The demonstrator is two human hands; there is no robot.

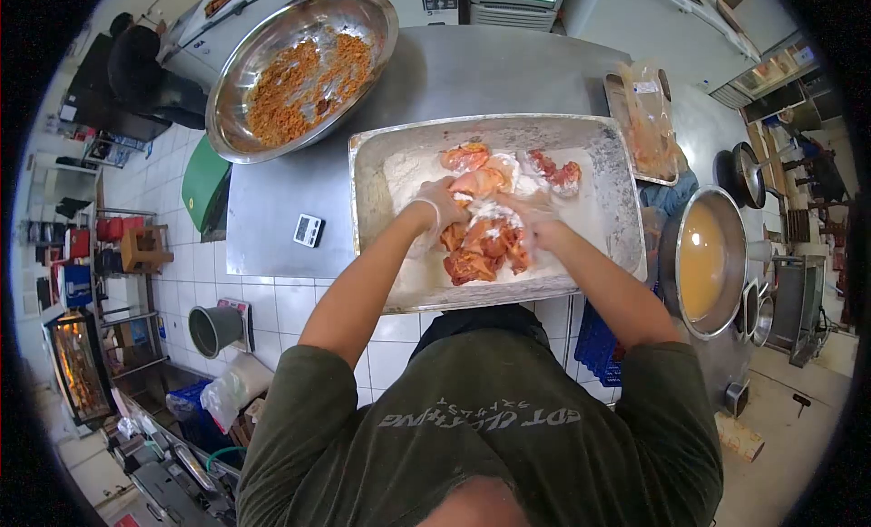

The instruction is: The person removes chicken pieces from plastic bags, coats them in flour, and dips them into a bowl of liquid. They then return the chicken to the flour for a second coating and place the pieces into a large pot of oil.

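From the head view, the person leans over a large rectangular steel tray (pixel 608 164) that sits on a grey steel surface (pixel 472 73), its near edge overhanging a white tiled front. The tray holds a bed of white flour (pixel 408 173) with orange-red marinated chicken pieces (pixel 481 246) heaped in its middle and a few more at the far side.

The gloved left hand (pixel 440 203) rests on the pile's left side, fingers curled down into floury meat; it seems to be pressing or gathering a piece rather than lifting it. The gloved right hand (pixel 535 220) lies on the pile's right side, fingers bent among the pieces; whether it grips one firmly I cannot tell, since flour and glove blur together.

The pieces look soft, wet and slippery where marinade shows, drier and easier to grip where flour coats them. They probably flop if held by an edge, so a whole-hand scoop from underneath, at the thick middle, seems the safest hold.

Far left stands a round steel bowl (pixel 363 19) with orange crumbs. A small white timer (pixel 308 229) lies left of the tray, and a steel pot of yellowish liquid (pixel 703 259) stands right.
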